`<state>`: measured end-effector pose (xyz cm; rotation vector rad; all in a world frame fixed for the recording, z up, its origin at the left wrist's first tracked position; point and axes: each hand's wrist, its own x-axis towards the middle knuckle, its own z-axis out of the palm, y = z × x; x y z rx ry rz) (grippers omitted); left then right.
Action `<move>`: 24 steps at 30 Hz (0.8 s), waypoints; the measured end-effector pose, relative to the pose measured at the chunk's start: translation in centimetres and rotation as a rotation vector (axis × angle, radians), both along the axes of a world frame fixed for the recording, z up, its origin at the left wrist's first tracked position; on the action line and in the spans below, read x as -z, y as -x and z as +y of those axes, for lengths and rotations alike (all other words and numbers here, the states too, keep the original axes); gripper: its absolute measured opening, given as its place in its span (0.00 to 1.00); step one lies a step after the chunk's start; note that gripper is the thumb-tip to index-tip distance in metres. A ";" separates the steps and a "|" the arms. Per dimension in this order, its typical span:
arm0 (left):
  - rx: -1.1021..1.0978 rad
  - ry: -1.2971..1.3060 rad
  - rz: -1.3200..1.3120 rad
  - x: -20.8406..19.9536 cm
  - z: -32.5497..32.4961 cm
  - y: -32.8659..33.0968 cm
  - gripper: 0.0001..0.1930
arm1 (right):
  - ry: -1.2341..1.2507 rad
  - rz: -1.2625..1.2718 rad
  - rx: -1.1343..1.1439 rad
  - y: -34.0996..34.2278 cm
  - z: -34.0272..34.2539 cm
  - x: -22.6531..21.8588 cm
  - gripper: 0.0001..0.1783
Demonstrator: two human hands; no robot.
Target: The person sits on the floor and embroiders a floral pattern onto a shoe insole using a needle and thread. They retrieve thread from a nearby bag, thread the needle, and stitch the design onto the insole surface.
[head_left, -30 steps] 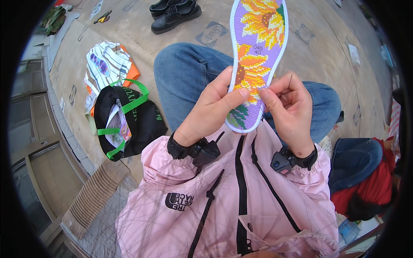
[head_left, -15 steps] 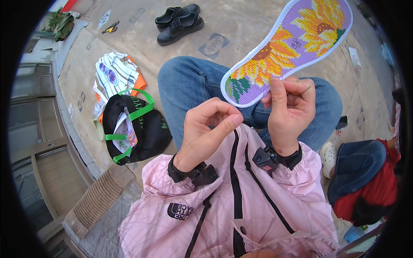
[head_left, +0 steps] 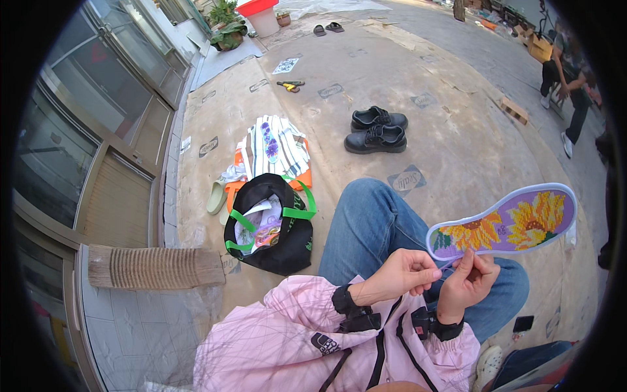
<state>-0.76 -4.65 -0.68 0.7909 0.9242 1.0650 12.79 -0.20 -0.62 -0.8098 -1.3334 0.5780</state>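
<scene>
A cross-stitched insole (head_left: 503, 222) with yellow sunflowers on a purple ground and a white edge is held above my right knee. My right hand (head_left: 468, 284) grips its lower edge near the narrow end, thumb on the stitched face. Just left of it, my left hand (head_left: 410, 274) is closed in a pinch. A thin purple thread (head_left: 449, 264) runs between the left fingertips and the insole's edge. No needle can be made out.
A black bag (head_left: 290, 251) with green handles stands left of my knees. Behind it lie striped cloth (head_left: 287, 153) and a small purple patterned insole (head_left: 269, 140). Black shoes (head_left: 377, 134), yellow-handled scissors (head_left: 289, 86) and a phone (head_left: 524, 323) rest on the ground covering. A person (head_left: 567, 78) sits far right.
The view has swung left and up, so the hands and insole appear lower and farther right. The insole lies flatter, and my left hand's pinch has come close to its edge.
</scene>
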 end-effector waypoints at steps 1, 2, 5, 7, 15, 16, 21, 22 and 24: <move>0.029 0.024 0.061 -0.9 -0.7 0.5 0.09 | -0.022 -0.071 0.038 -0.4 -0.2 0.3 0.10; -0.006 0.008 0.149 -1.9 -1.3 0.9 0.08 | -0.042 -0.141 0.078 -0.4 -0.1 0.5 0.10; -0.105 -0.187 0.167 -2.4 -2.4 2.0 0.07 | -0.135 -0.188 0.135 -0.2 0.6 0.8 0.09; -0.197 -0.321 0.333 -4.5 -2.2 3.0 0.07 | -0.060 -0.194 0.093 -0.5 0.4 1.0 0.10; -0.538 -0.528 0.810 -4.4 -1.3 7.0 0.05 | 0.013 0.001 -0.036 -0.9 1.9 0.4 0.11; -0.555 -0.529 0.818 -4.3 -1.4 7.2 0.06 | 0.034 0.028 -0.048 -1.0 1.8 0.3 0.11; -0.669 -0.430 0.813 -4.0 -1.0 7.9 0.09 | 0.060 0.028 -0.044 -1.5 1.8 1.0 0.11; -0.696 -0.434 0.802 -3.8 -0.9 8.3 0.09 | 0.068 0.015 -0.052 -1.5 1.8 1.1 0.11; -0.737 -0.433 0.784 -3.5 -0.6 9.1 0.09 | 0.066 0.020 -0.029 -1.4 1.6 0.8 0.11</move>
